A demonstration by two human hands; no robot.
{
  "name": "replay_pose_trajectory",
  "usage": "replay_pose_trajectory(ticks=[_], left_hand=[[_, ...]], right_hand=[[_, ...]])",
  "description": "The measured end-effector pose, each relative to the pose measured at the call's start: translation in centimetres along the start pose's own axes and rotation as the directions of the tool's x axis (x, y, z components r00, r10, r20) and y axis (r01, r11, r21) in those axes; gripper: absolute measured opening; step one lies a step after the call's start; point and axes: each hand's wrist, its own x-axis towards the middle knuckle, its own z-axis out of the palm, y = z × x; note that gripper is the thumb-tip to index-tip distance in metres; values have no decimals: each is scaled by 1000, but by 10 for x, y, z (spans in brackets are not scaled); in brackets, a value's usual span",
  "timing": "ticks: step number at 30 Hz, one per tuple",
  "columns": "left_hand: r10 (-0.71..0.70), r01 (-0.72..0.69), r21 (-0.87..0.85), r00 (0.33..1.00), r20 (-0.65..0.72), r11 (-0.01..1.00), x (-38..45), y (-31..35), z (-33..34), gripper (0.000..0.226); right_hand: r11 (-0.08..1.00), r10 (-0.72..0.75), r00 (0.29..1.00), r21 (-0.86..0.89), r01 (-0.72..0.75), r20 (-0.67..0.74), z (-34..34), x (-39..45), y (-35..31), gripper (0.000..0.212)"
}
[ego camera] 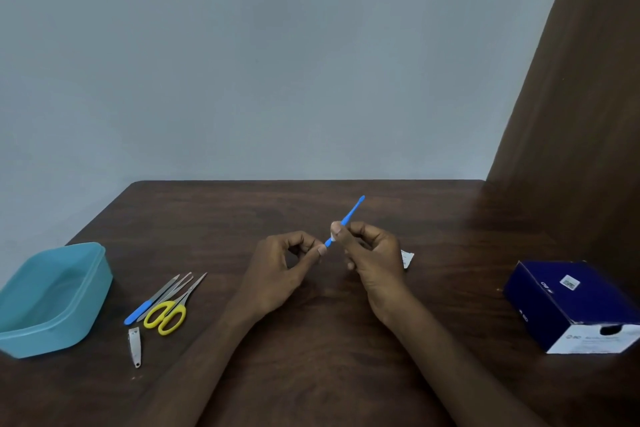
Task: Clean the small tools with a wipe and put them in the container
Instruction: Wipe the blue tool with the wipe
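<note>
Blue tool (349, 215) held above the table (311, 340), mid-frame, long axis running diagonally from its near end at lower left up and away to its rounded tip at upper right. Right hand (372, 253) grips it partway along, fingers curled around the shaft with a scrap of white wipe (333, 236) pinched against it; most of the length sticks out beyond the fingers, toward the wall. Left hand (284, 263) sits just beside the near end, thumb and forefinger curled in toward the tip of the handle; whether they actually pinch it I cannot tell. Judgement: wiping step in hand, and the stroke would run along that diagonal, wipe sliding outward while the near end is steadied. Container (52, 298) stands well off to the left at the table edge, so the left hand is the nearer one for the drop. Scissors (169, 314), two slim files (162, 293) and nail clipper (135, 347) lie between container and hands, apparently not yet cleaned. Torn sachet (408, 258) lies behind the right hand; dark blue box (568, 302) far right.
</note>
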Motion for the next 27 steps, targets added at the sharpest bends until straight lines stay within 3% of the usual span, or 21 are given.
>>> replay_pose_trajectory(ticks=[3, 7, 12, 16, 22, 25, 27], left_hand=[[7, -7, -8, 1000, -6, 1000, 0, -2, 0, 22], [20, -21, -11, 1000, -14, 1000, 1, -4, 0, 17], [42, -42, 7, 998, -35, 999, 2, -7, 0, 18], [38, -37, 36, 999, -35, 999, 3, -12, 1, 13], [-3, 6, 85, 999, -36, 996, 2, -15, 3, 7], [-12, 15, 83, 999, -36, 996, 1, -14, 2, 8], [-10, 14, 76, 999, -48, 997, 1, -12, 1, 11]], right_hand=[[989, 0, 991, -146, 20, 134, 2, -5, 0, 16], [993, -79, 996, -81, 83, 52, 2, -3, -1, 11], [991, -43, 991, -123, 58, 123, 3, -5, 2, 5], [995, -93, 996, -33, 92, -12, 1, 0, -1, 4], [983, -41, 969, 162, 82, -244, -12, 15, -3, 11], [976, -12, 972, 208, 63, -236, -15, 16, -4, 9], [989, -8, 982, 145, 36, -187, -13, 13, -3, 13]])
